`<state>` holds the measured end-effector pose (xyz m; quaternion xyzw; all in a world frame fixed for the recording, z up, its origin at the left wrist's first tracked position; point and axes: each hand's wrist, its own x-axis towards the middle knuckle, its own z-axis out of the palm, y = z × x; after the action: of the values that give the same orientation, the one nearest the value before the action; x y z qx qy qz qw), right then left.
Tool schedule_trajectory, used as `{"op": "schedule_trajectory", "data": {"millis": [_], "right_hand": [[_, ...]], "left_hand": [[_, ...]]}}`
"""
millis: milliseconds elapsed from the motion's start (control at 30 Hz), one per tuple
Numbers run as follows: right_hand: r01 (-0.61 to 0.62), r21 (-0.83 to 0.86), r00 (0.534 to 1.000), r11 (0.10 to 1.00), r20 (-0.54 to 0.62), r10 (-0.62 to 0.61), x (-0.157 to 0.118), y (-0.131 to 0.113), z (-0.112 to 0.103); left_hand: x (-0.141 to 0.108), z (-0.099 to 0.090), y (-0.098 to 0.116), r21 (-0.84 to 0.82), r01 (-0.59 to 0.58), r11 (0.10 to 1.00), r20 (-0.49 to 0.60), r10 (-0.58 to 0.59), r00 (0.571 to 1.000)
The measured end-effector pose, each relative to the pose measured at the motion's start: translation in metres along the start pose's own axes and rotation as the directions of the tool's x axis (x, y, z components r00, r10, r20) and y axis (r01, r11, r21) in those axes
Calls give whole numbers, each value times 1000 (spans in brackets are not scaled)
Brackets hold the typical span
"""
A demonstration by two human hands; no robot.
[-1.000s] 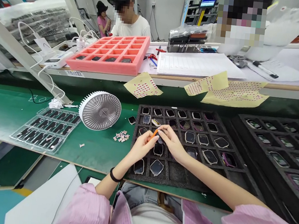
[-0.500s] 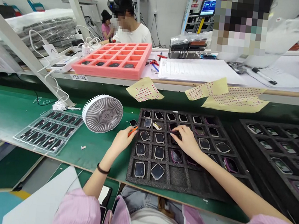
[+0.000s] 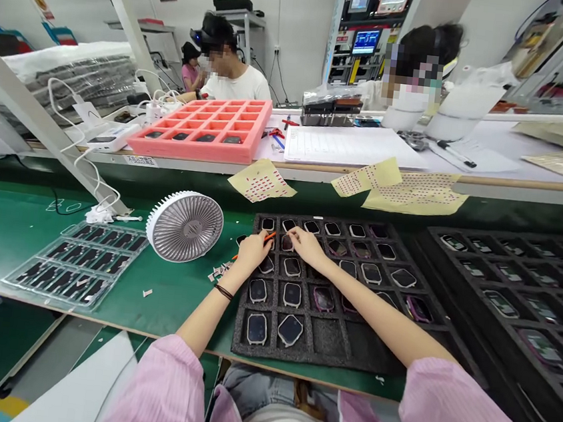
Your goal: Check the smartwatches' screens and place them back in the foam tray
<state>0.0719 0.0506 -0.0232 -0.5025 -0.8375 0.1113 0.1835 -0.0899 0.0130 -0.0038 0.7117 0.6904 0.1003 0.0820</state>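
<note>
In my left hand (image 3: 253, 254) is a thin orange stick-like tool (image 3: 269, 236), its fingers closed around it. This hand is at the left edge of a black foam tray (image 3: 331, 340), whose compartments hold several square smartwatch faces in silver and purple frames. My right hand (image 3: 310, 249) reaches over the tray's second row. Its thumb and index finger pinch the edge of a dark smartwatch (image 3: 287, 243), just right of the orange tip. My left hand partly hides the neighbouring compartment. Small whitish tabs (image 3: 219, 271) lie beside my left wrist.
A white round fan (image 3: 185, 226) stands left of the tray. Beyond it lies a clear plastic tray (image 3: 77, 263) of black parts. Another black foam tray (image 3: 515, 289) sits at right. The shelf ahead carries a pink foam tray (image 3: 200, 149) and papers (image 3: 349, 144); people sit behind.
My right hand has moved left across the tray to a compartment near my left hand. My left hand has shifted right to the tray edge with the orange tool. The camera view has shifted.
</note>
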Motion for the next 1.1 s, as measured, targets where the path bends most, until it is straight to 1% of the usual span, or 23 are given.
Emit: {"op": "schedule_trajectory", "data": {"millis": [100, 200, 233, 300, 333, 400, 467, 533, 600, 667, 700, 733, 767, 800, 833, 867, 900, 933, 967, 1000, 1033, 1100], "right_hand": [[-4, -25, 999, 1000, -38, 4, -14, 8, -16], [-36, -93, 996, 995, -90, 28, -44, 26, -38], [-78, -169, 993, 983, -97, 62, -56, 35, -44], [-180, -325, 984, 929, -70, 166, -81, 52, -54], [-223, -382, 974, 897, -62, 216, -92, 59, -56], [-271, -442, 960, 855, -53, 276, -109, 68, -56], [-274, -451, 958, 849, -53, 282, -117, 72, -52], [-261, -411, 963, 873, -54, 262, -116, 74, -47], [-249, -287, 968, 925, -62, 242, -111, 77, -44], [-232, -75, 971, 970, -79, 226, -107, 78, -42], [-222, 58, 970, 973, -89, 226, -106, 76, -43], [-215, 205, 966, 955, -97, 239, -106, 73, -44], [-213, 367, 960, 906, -92, 263, -107, 66, -45], [-212, 533, 954, 819, -71, 293, -109, 57, -47], [-212, 691, 946, 692, -33, 322, -111, 45, -49], [-214, 822, 943, 529, 33, 330, -114, 31, -52], [-210, 907, 942, 366, 87, 325, -116, 17, -55], [-209, 952, 941, 225, 133, 311, -118, 2, -57], [-208, 972, 940, 110, 168, 295, -119, -11, -60], [-201, 979, 940, 24, 186, 286, -120, -23, -61], [-195, 980, 940, -36, 197, 279, -120, -32, -63], [-184, 978, 938, -99, 205, 278, -118, -45, -63]], "left_hand": [[-8, -6, -2, -4, 3, 1000, 13, -3, 1000], [-24, -17, -8, -33, 4, 999, 27, -3, 1000], [-31, -20, -10, -58, 0, 998, 34, 2, 999], [-46, -25, -14, -151, -16, 988, 50, 23, 998], [-54, -26, -15, -199, -25, 980, 55, 36, 998], [-67, -26, -14, -272, -49, 961, 69, 70, 995], [-77, -24, -11, -312, -68, 948, 89, 101, 991], [-84, -23, -8, -352, -70, 934, 103, 113, 988], [-89, -22, -5, -419, -58, 906, 95, 108, 990], [-94, -21, -3, -516, -51, 855, 93, 115, 989], [-97, -21, -1, -570, -49, 820, 98, 127, 987], [-100, -20, 1, -626, -45, 778, 111, 146, 983], [-103, -19, 4, -684, -39, 729, 127, 171, 977], [-106, -19, 7, -742, -30, 670, 143, 201, 969], [-109, -18, 12, -797, -17, 604, 158, 234, 959], [-111, -17, 18, -843, -1, 538, 173, 272, 947], [-113, -17, 24, -878, 12, 479, 184, 313, 932], [-114, -17, 30, -901, 20, 433, 189, 350, 917], [-115, -17, 36, -916, 21, 400, 186, 378, 907], [-115, -17, 41, -925, 18, 380, 181, 396, 900], [-115, -17, 45, -930, 14, 367, 172, 402, 899], [-114, -16, 50, -935, 15, 354, 161, 388, 907]]}}
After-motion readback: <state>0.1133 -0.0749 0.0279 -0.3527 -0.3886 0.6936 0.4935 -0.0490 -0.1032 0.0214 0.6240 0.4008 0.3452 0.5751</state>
